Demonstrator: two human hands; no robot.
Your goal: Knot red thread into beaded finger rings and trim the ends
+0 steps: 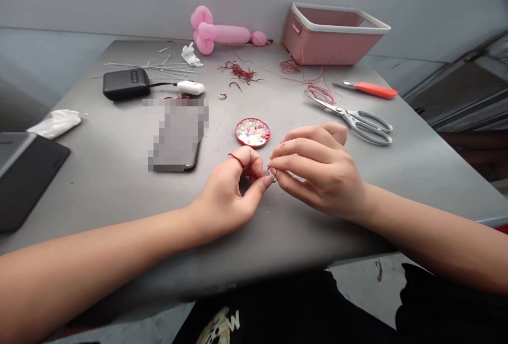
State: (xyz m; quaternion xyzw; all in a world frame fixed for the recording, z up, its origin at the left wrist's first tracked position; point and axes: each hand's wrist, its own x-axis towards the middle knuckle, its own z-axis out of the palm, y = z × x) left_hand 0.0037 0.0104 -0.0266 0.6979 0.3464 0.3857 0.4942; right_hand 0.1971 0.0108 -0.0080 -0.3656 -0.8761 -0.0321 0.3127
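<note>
Both hands pinch red thread (237,159): left hand (232,190), right hand (317,169); beads fill round dish (253,132); pink basket's (333,34) contents unseen.

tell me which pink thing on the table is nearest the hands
The round bead dish, just beyond the fingers. The pink balloon and pink basket sit far back by the wall.

Both forearms are left bare, with no sleeves, watch or bracelet seen. The left hand (226,193) and the right hand (321,172) are ungloved, and short, pale-painted nails are shown. Dark clothing is worn below the near edge of the tabletop (119,174), and a pale printed design (222,328) is carried on it.
</note>
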